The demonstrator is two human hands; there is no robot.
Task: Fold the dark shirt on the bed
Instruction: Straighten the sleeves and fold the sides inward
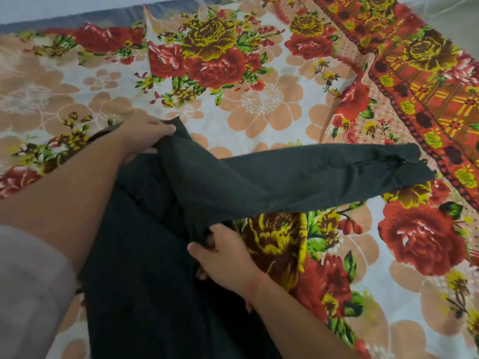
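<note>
The dark shirt (160, 242) lies on the flowered bed sheet (259, 104), its body running toward the bottom edge of the view. One long sleeve (324, 172) stretches out to the right, its cuff near the sheet's red border. My left hand (145, 136) grips the shirt's top edge at the shoulder. My right hand (225, 255) pinches the cloth under the sleeve, near the armpit. The shirt's left side is hidden behind my left forearm.
The sheet has a raised fold (344, 99) running down its right part and a red patterned border (427, 104) at the far right. A grey strip of mattress (77, 19) shows along the top left. My pale sleeve (28, 288) fills the bottom left corner.
</note>
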